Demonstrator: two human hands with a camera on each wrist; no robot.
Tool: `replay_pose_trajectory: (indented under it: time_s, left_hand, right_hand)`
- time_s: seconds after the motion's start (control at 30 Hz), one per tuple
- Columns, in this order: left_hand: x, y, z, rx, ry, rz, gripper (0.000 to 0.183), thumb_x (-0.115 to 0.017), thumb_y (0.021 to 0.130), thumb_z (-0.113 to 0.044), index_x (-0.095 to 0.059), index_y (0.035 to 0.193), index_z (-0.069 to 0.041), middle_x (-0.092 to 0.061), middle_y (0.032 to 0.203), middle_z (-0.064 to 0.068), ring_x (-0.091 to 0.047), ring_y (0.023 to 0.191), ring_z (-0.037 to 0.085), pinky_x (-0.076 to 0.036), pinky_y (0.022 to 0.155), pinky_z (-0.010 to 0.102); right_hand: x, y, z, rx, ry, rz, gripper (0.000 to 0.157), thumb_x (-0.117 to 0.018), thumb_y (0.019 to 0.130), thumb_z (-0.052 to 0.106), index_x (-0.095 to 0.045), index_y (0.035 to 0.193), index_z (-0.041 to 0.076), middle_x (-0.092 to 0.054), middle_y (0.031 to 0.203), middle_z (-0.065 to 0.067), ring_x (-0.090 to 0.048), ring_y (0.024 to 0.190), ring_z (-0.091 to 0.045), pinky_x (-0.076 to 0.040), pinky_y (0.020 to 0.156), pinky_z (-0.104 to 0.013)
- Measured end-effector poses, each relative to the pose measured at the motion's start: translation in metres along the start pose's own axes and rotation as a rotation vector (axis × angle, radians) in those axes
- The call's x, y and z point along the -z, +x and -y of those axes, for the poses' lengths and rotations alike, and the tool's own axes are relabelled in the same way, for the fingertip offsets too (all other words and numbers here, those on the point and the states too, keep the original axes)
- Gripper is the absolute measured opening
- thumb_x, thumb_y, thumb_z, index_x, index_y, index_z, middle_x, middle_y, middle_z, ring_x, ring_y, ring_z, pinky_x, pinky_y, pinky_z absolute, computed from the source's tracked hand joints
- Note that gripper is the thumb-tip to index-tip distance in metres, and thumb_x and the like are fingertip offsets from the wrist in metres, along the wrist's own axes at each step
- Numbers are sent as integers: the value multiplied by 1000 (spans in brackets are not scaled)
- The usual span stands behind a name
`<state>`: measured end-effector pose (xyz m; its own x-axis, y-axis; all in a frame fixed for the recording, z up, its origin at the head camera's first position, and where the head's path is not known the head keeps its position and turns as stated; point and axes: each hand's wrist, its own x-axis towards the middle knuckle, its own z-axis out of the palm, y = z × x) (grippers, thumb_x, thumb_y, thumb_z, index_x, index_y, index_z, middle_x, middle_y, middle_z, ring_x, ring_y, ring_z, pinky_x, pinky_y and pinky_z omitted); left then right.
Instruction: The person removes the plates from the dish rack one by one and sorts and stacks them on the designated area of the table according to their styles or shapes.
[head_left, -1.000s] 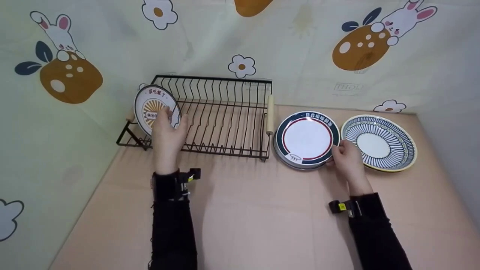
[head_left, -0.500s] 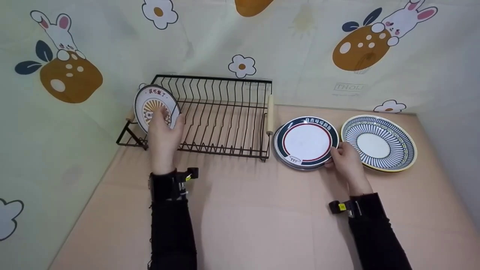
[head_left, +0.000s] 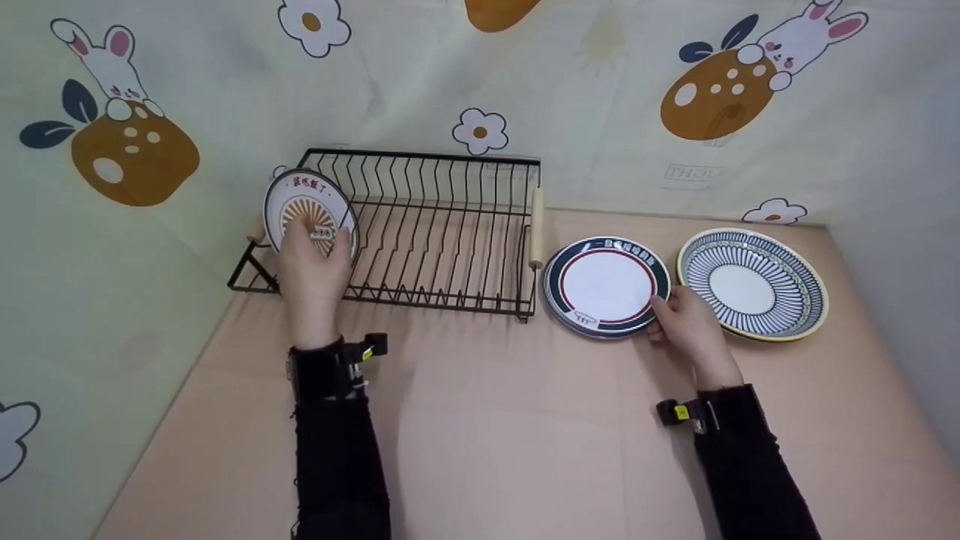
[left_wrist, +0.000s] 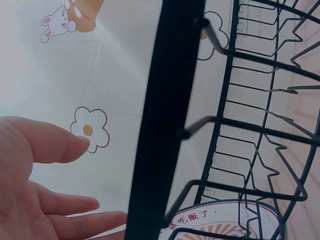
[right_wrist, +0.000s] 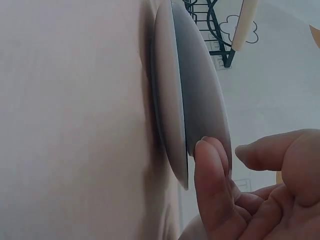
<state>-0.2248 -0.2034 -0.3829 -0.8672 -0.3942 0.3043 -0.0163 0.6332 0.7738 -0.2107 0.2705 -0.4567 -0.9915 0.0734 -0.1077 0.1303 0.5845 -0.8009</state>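
My left hand (head_left: 311, 274) is in front of a small white plate (head_left: 296, 187) with red lettering and an orange sunburst, standing upright at the left end of the black wire dish rack (head_left: 420, 304). In the left wrist view, its fingers (left_wrist: 75, 225) and thumb are spread apart with nothing between them, beside the rack's bar. My right hand (head_left: 690, 326) grips the right rim of a white plate (head_left: 607, 285) with a dark blue band and red ring. Fingers go under the rim, thumb above. This plate is raised at that side over another plate (right_wrist: 167, 100) lying below.
Right of the stack stands a deeper patterned dish (head_left: 739, 289) with a yellow rim, close by the right hand. A wooden handle (head_left: 537, 229) forms the rack's right end. Printed cloth (head_left: 405, 82) hangs behind, and the peach tabletop (head_left: 510, 420) spreads in front.
My left hand has slid a little left in front of the upright plate. The blue-banded plate has shifted slightly nearer and left over the stack, with my right hand on its rim.
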Motion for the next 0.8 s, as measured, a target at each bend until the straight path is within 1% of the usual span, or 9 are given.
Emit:
replay_pose_trajectory:
  time_s: [0.13,0.33,0.43,0.47,0.53,0.63,0.7,0.77,0.8]
  left_hand:
    - [4,1,2,26,3,1,59,-59,97,-26,-41,142,8,-48,141,26,-46,131,37,-33,113,45]
    - [7,1,3,21,3,-41,60,-62,96,-25,-42,141,9,-50,139,27,-48,128,39,-35,111,46]
    - [8,1,3,31,10,-46,60,-61,97,-25,-41,142,9,-49,139,27,-47,129,40,-34,112,47]
    - [9,1,3,35,16,-47,61,-61,97,-26,-41,142,9,-49,139,27,-47,129,39,-34,112,47]
    - [10,1,3,47,26,-45,61,-61,97,-27,-40,142,9,-49,140,27,-46,129,39,-34,111,48]
    - [11,1,3,50,37,-58,61,-62,96,-26,-41,141,10,-49,138,27,-47,128,40,-35,110,48]
    - [10,2,3,44,41,-70,60,-62,96,-24,-42,140,11,-50,137,28,-47,127,40,-35,110,49]
    - [10,2,3,42,43,-79,60,-62,96,-24,-42,140,11,-50,137,29,-47,127,41,-35,110,49]
    - [10,1,3,40,45,-83,60,-62,96,-23,-42,140,11,-50,137,29,-47,126,41,-35,110,50]
  right_hand:
    - [-1,-1,0,10,-34,5,42,-48,102,17,-43,126,-18,-69,78,-15,-68,58,-17,-58,59,-29]
    - [-1,-2,-1,-2,-50,16,43,-48,102,18,-44,127,-17,-69,77,-17,-68,60,-18,-59,58,-31]
    - [1,-3,-1,8,-126,8,47,-47,101,20,-45,130,-17,-67,77,-14,-67,61,-21,-57,62,-33]
    - [1,-4,0,15,-160,0,48,-47,101,21,-45,131,-16,-67,77,-15,-67,64,-23,-56,66,-34]
    - [2,-6,1,45,-220,-34,48,-48,101,22,-47,131,-16,-67,81,-18,-68,75,-30,-54,76,-41]
    - [4,-8,5,105,-283,-102,47,-49,101,22,-51,129,-15,-67,96,-27,-64,95,-42,-47,90,-52]
    - [5,-10,7,153,-295,-147,44,-51,100,20,-53,128,-14,-65,105,-32,-60,103,-46,-44,93,-57]
    - [6,-11,9,194,-295,-184,42,-53,98,18,-55,127,-13,-63,111,-33,-59,104,-48,-44,93,-58]
    - [6,-12,10,212,-292,-199,41,-54,98,16,-56,126,-13,-64,110,-33,-59,103,-48,-45,92,-58]
